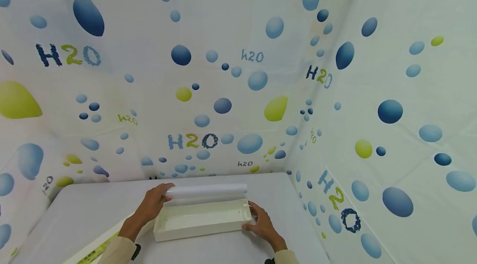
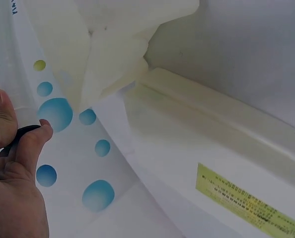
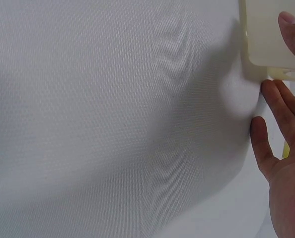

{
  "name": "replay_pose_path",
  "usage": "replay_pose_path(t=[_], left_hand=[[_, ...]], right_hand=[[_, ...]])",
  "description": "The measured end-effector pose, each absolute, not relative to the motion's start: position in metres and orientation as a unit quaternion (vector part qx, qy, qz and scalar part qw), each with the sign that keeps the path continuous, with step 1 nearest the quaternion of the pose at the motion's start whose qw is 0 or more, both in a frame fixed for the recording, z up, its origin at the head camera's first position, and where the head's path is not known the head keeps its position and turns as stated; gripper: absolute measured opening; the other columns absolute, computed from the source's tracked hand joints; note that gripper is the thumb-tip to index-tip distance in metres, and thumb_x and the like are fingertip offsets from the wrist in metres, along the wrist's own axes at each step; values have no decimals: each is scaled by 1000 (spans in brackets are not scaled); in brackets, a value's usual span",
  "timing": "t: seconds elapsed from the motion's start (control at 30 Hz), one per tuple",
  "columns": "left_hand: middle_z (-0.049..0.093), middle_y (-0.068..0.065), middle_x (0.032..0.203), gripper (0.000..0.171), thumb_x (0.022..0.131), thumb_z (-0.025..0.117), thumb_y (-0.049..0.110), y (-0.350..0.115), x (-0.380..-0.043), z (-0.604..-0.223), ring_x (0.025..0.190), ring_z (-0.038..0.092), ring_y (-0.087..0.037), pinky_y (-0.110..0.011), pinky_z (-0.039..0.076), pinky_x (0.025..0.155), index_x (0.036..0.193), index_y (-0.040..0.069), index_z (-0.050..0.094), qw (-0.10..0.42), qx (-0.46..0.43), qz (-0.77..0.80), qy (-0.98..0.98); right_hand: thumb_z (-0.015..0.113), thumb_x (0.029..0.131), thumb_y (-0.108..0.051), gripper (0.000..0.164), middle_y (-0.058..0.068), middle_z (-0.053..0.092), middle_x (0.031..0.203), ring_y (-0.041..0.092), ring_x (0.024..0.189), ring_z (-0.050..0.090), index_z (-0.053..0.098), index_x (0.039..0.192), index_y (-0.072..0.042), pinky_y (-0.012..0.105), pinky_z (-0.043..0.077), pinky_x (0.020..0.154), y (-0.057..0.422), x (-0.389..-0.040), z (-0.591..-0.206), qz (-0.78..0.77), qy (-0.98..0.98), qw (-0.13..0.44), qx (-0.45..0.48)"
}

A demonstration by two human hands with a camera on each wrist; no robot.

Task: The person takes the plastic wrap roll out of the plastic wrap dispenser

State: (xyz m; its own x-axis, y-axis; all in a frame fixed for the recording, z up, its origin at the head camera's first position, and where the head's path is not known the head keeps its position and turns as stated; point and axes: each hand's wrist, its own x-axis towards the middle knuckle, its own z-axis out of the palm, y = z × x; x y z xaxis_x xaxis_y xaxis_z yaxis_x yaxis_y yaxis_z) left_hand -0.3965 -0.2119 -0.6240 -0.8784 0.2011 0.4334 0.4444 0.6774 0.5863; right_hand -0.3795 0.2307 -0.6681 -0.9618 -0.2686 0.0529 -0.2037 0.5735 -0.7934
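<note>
A roll of clear plastic film (image 1: 208, 191) lies crosswise behind a long, cream open box (image 1: 203, 229) on the table. My left hand (image 1: 150, 204) grips the roll's left end; in the left wrist view, thumb and finger (image 2: 31, 148) close around its dark end piece (image 2: 24, 133). At the box's right end, my right hand (image 1: 262, 224) holds the corner, thumb toward the front and fingers behind. The right wrist view has the thumb (image 3: 294, 37) against the box wall (image 3: 266, 39), fingers along its edge. No contents show inside the box.
A long cream piece with a yellow-green printed label (image 1: 97, 251) lies slanted under my left forearm. The white-covered table (image 1: 275, 191) meets walls (image 1: 223, 28) printed with blue and green drops behind and at the right.
</note>
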Motion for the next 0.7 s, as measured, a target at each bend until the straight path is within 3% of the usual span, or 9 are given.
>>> replay_pose_path(t=[0.13, 0.17, 0.23, 0.3, 0.4, 0.47, 0.53, 0.7], left_hand=[[75, -24, 116, 39, 92, 79, 7, -213, -403, -637, 100, 73, -41, -59, 59, 87, 128, -2, 70, 193, -196, -364, -890], [75, -25, 116, 39, 90, 78, 5, -212, -402, -636, 100, 73, -44, -63, 58, 85, 128, -3, 70, 188, -196, -360, -892], [75, -23, 115, 38, 93, 80, 12, -215, -409, -649, 99, 72, -40, -52, 59, 83, 128, 0, 70, 197, -202, -365, -888], [75, -23, 115, 39, 94, 80, 15, -216, -412, -654, 97, 72, -39, -49, 59, 81, 128, 0, 70, 194, -206, -361, -889], [75, -23, 118, 38, 96, 79, 14, -213, -410, -648, 102, 73, -39, -49, 59, 86, 130, -1, 70, 164, -186, -356, -901], [74, -26, 124, 39, 96, 77, 8, -208, -404, -634, 108, 73, -43, -60, 58, 92, 132, -3, 69, 128, -166, -347, -914], [73, -27, 129, 40, 96, 76, 5, -205, -402, -627, 114, 72, -44, -62, 57, 98, 134, -4, 68, 100, -145, -345, -922], [72, -29, 130, 39, 97, 75, 2, -205, -406, -625, 115, 71, -46, -65, 55, 100, 134, -6, 67, 81, -135, -340, -927]], right_hand=[[94, 85, -16, 90, 26, 67, 147, 50, 132, 65, 48, 161, -2, 71, 52, 108, 230, -379, -668, -445, 885, 40, -132], [94, 85, -17, 90, 26, 67, 147, 50, 132, 65, 48, 161, -2, 70, 52, 107, 230, -379, -668, -444, 885, 41, -132], [94, 85, -16, 90, 26, 68, 147, 49, 131, 66, 48, 161, -2, 70, 53, 106, 230, -378, -667, -446, 884, 42, -132], [94, 85, -18, 90, 25, 68, 146, 48, 130, 66, 48, 161, -2, 68, 54, 106, 229, -378, -667, -444, 886, 44, -129], [95, 84, -16, 90, 26, 68, 146, 49, 130, 67, 49, 160, -1, 71, 52, 107, 229, -378, -668, -447, 884, 43, -129], [95, 83, -16, 91, 25, 68, 146, 48, 131, 66, 49, 160, -1, 71, 51, 109, 229, -378, -668, -446, 885, 44, -125], [95, 83, -14, 90, 26, 69, 146, 49, 131, 66, 49, 160, -1, 73, 50, 109, 229, -378, -667, -450, 883, 43, -127], [94, 84, -16, 90, 26, 69, 145, 49, 130, 67, 49, 160, 0, 73, 51, 107, 230, -379, -667, -454, 880, 44, -131]])
